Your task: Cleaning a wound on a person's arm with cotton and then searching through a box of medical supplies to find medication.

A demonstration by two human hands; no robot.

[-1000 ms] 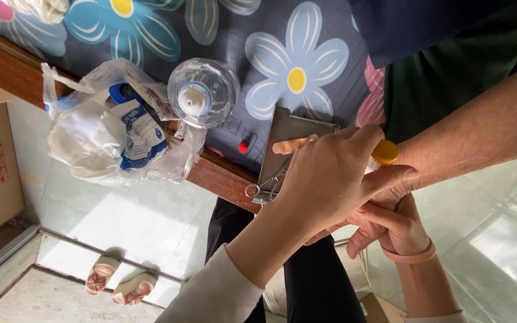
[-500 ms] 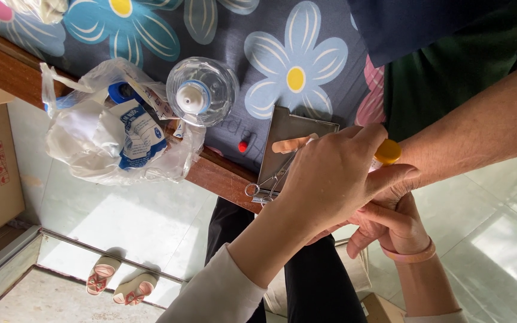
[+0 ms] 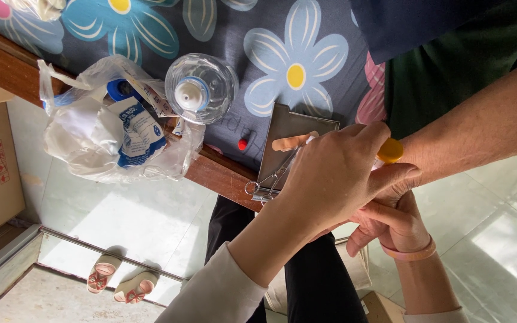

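- My left hand (image 3: 336,179) arches, knuckles to the camera, fingers curled shut around a small bottle with a yellow cap (image 3: 388,151); only the cap end pokes out beside another person's forearm (image 3: 480,143).
- My right hand (image 3: 393,221), in a pink wristband, lies underneath with fingers loosely bent against that forearm (whether it grips anything, I cannot tell).
- The bottle sits at the forearm, just past the table edge (image 3: 210,173).
- Counted: one metal tray (image 3: 288,134), one pair of scissors-like forceps (image 3: 267,179) at its end, one clear water bottle (image 3: 201,88), one plastic bag (image 3: 115,128) of supplies, one red bead-like dot (image 3: 242,144), two sandals (image 3: 118,281) on the floor.
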